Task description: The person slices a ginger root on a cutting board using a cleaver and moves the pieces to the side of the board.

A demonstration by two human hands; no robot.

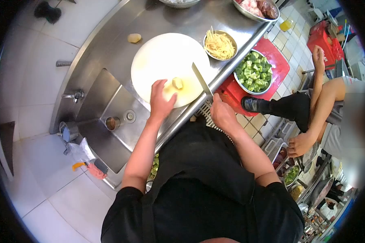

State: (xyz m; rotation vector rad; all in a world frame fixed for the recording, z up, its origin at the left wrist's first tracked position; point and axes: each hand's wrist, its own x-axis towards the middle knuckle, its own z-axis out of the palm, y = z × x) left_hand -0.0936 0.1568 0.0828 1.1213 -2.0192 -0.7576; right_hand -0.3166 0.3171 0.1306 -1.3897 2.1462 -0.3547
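On a round white cutting board [166,54] lies a small pale yellow piece, perhaps peeled potato [177,83]. Just left of that piece is my left hand [162,100], its fingers and thumb apart and nothing between them. My right hand [222,112] is closed around the handle of a knife [201,79], whose blade reaches over the board's right side, apart from the piece. A metal bowl of thin yellow strips [220,45] sits by the board's upper right edge. Another pale piece [134,38] rests on the steel counter at the upper left.
A steel sink [98,101] with a small cup [112,123] is at the left. Broccoli fills a bowl [253,72] on a red stool [278,60]. A bowl of meat [257,9] stands at the counter's far end. Another person [330,103] sits at the right.
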